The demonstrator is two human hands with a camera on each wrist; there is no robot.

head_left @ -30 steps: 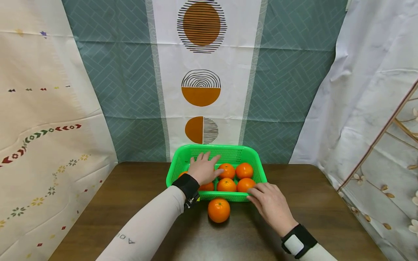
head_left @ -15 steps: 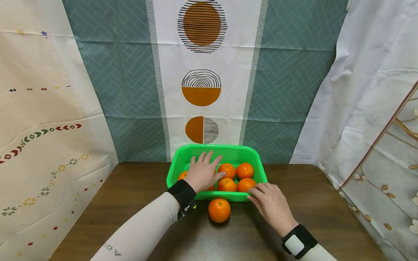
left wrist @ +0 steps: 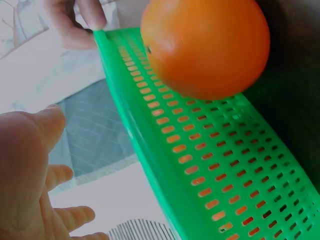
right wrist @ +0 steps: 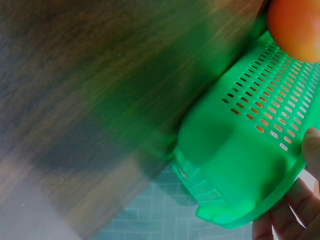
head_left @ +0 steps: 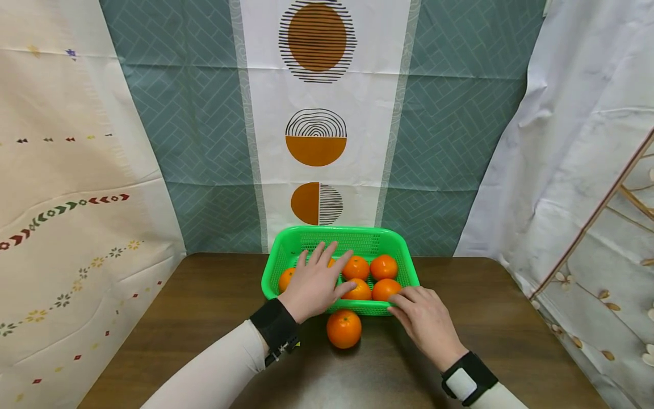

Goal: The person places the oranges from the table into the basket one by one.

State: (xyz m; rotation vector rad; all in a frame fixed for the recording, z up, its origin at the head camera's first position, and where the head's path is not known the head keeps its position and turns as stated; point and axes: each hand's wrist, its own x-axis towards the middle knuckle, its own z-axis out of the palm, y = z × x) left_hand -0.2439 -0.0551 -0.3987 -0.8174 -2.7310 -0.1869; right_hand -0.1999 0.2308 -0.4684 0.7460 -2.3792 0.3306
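A green perforated plastic basket [head_left: 337, 230] holds several oranges [head_left: 384, 267]. My left hand [head_left: 310, 284] hovers over its left half, fingers spread and nothing in them, partly covering the fruit below. In the left wrist view this hand [left wrist: 30, 175] stands apart from the basket's rim. My right hand [head_left: 425, 318] holds the near right corner of the rim; in the right wrist view the thumb [right wrist: 312, 150] lies on the outer wall and the fingers reach over the other side. One single orange [head_left: 344, 329] sits on the table just in front of the basket, touched by neither hand.
The dark wooden table [head_left: 219, 318] carries the basket near its back edge. A patterned green and white curtain [head_left: 317, 142] hangs right behind it. Light cloths hang at the left [head_left: 76, 199] and right [head_left: 572, 187] sides.
My left hand has drawn back a little toward me, and its wrist has shifted left, showing more of the orange at the basket's left end. The right hand, basket and single orange stay put.
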